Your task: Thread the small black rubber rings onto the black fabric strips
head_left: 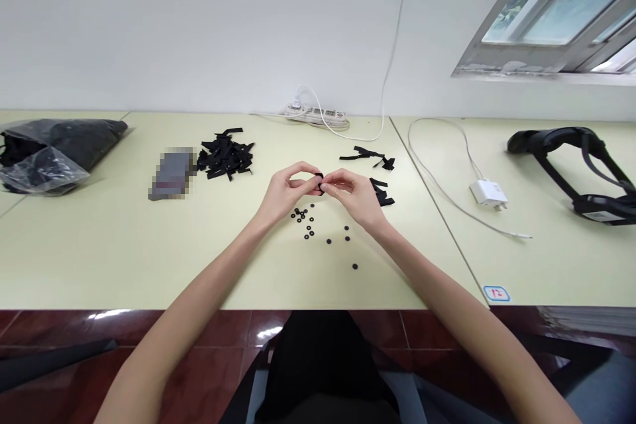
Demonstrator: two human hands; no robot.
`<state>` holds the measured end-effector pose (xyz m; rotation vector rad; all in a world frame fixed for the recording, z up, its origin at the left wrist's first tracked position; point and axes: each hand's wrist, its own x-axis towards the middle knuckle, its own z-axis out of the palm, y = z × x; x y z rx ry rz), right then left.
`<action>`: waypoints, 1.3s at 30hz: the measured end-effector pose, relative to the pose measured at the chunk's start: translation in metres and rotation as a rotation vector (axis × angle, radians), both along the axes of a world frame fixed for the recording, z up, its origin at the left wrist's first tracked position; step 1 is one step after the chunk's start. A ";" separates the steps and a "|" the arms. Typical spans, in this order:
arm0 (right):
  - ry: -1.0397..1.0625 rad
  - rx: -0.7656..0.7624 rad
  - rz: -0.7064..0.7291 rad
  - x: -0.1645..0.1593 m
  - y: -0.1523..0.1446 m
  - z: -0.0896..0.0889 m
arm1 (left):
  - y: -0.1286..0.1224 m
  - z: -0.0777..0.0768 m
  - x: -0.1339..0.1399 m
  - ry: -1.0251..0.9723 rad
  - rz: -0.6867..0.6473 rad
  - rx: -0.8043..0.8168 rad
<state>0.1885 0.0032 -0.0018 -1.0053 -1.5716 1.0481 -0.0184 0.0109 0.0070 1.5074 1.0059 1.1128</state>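
My left hand and my right hand meet above the middle of the table, fingertips pinched together. Between them is a small black fabric strip, bent into a curve; the fingers cover most of it. Just below the hands lie several small round black snap buttons, some with a pale centre. A few more, including one black button, are scattered nearer the table's front edge. Left of my hands is a heap of black fabric strips. Other black strips lie beyond and beside my right hand.
A clear plastic bag with black material lies at far left, near a blurred grey item. A power strip sits by the wall. A white charger with its cable and a black headset are on the right.
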 end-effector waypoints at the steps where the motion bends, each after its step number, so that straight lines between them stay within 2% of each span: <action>1: 0.009 -0.011 0.015 0.000 0.000 0.000 | 0.000 0.001 0.000 0.007 -0.006 0.003; 15: 0.078 0.020 0.022 0.006 0.006 0.000 | -0.002 0.006 0.001 -0.019 -0.088 0.156; 21: 0.133 0.047 -0.026 0.005 0.004 0.006 | -0.004 0.008 0.003 0.104 -0.015 0.187; 26: 0.149 0.036 -0.037 0.006 -0.003 0.011 | -0.002 0.008 0.002 0.109 0.012 0.203; 32: 0.136 -0.003 -0.004 0.007 -0.003 0.008 | -0.006 0.011 0.004 0.160 0.082 0.288; 36: 0.020 0.125 -0.051 0.004 -0.004 0.004 | -0.011 0.010 0.008 0.226 0.119 0.436; 39: -0.141 0.376 -0.144 0.005 -0.004 0.003 | -0.010 0.008 0.010 0.201 0.127 0.377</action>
